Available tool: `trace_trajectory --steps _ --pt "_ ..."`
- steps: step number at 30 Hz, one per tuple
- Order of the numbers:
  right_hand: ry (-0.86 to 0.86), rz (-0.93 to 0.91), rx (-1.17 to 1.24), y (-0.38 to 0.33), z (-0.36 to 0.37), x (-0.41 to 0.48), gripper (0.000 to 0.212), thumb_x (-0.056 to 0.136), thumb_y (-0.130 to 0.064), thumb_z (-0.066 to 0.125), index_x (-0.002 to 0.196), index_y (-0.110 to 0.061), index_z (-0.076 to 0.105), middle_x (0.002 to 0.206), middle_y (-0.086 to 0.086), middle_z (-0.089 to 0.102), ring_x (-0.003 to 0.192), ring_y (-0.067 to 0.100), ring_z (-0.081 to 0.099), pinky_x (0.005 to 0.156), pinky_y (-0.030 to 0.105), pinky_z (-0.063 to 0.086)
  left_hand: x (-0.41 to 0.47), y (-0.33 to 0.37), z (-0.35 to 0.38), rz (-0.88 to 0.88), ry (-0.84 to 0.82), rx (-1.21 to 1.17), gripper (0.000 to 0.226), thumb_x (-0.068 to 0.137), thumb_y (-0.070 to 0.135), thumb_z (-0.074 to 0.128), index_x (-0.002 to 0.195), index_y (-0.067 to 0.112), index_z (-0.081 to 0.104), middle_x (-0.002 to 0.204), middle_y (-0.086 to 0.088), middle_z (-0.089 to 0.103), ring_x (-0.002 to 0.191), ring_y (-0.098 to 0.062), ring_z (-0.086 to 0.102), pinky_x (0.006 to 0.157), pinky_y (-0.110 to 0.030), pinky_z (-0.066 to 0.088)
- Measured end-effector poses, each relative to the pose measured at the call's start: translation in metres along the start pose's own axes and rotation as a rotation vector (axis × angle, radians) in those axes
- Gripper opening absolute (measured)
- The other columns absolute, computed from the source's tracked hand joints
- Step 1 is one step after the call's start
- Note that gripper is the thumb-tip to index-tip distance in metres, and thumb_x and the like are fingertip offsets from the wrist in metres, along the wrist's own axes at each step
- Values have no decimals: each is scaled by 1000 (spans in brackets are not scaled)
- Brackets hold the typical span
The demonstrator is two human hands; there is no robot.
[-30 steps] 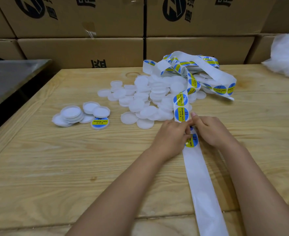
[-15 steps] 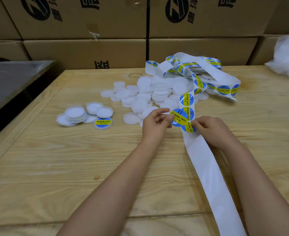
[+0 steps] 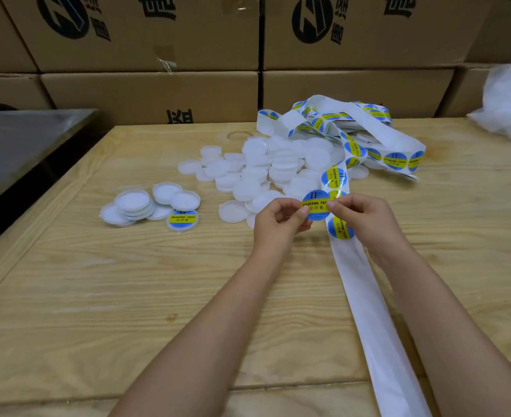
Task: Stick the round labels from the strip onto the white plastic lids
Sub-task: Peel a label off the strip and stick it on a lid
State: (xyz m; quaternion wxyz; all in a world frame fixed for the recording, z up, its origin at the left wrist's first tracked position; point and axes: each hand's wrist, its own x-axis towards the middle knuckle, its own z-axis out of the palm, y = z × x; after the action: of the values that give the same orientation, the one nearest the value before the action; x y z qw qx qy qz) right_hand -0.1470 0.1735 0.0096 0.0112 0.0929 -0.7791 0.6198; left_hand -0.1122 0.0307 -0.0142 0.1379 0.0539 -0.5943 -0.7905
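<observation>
A round blue and yellow label [image 3: 315, 205] is held up above the table, peeled off the strip. My left hand [image 3: 278, 219] pinches its left edge and my right hand [image 3: 365, 216] pinches its right edge. The white label strip [image 3: 365, 293] runs from a tangled heap [image 3: 353, 127] at the back, under my right hand, down toward me with its near part bare. A pile of plain white lids [image 3: 266, 173] lies just behind my hands. To the left lies a small group of lids [image 3: 146, 203] with one labelled lid [image 3: 183, 219] in front.
The wooden table [image 3: 97, 296] has a raised border along its left side. Stacked cardboard boxes [image 3: 158, 88] stand behind it. A metal surface [image 3: 16, 139] lies at the far left, and a white plastic bag [image 3: 506, 103] sits at the back right.
The label has come fully off the strip. My left hand pulled it leftward and up, and my right hand moved from the strip to pinch the label's right edge.
</observation>
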Motion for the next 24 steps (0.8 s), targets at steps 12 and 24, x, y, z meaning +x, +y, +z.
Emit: trace_trajectory --steps 12,24 --pt "247 11 45 7 -6 6 9 89 -16 61 83 -11 65 69 -4 57 63 5 50 61 16 42 29 31 -91 392 212 900 16 79 9 66 94 16 64 95 8 60 87 -11 53 80 -22 40" --pt "228 6 46 5 2 2 13 90 -15 60 86 -4 65 69 -2 56 66 9 50 67 25 43 33 25 -120 243 212 995 8 85 27 65 84 20 67 89 9 67 86 -8 57 72 -21 39"
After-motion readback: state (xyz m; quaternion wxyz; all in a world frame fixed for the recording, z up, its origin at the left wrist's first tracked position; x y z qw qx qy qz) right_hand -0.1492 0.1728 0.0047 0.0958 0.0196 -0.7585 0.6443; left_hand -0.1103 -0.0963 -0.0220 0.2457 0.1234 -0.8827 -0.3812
